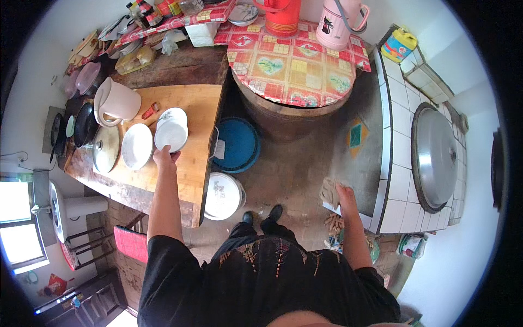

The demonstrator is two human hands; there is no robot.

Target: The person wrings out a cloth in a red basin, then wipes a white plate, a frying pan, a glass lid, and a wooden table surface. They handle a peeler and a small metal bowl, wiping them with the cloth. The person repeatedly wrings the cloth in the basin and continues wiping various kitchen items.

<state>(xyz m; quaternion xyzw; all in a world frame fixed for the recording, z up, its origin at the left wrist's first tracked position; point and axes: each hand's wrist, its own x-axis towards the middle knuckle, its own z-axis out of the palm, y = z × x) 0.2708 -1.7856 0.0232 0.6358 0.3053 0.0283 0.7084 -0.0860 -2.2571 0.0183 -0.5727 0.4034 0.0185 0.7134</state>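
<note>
My left hand (166,158) grips the near rim of a small white bowl (172,135) over the wooden cutting board (200,106). Just beyond that bowl is another white bowl (173,113), partly covered by it. To its left on the board sits a larger white oval dish (137,146). Out to the right, my right hand (347,199) holds a crumpled beige cloth (329,192) above the floor, beside the edge of the tiled stove. Whether the small bowl touches the board, I cannot tell.
A pink plastic pitcher (122,100) and a glass pot lid (106,149) stand left on the board. Below the table edge are a blue tub (237,145) and a white lidded bucket (222,196). A large metal wok lid (435,157) covers the stove (398,143) at right.
</note>
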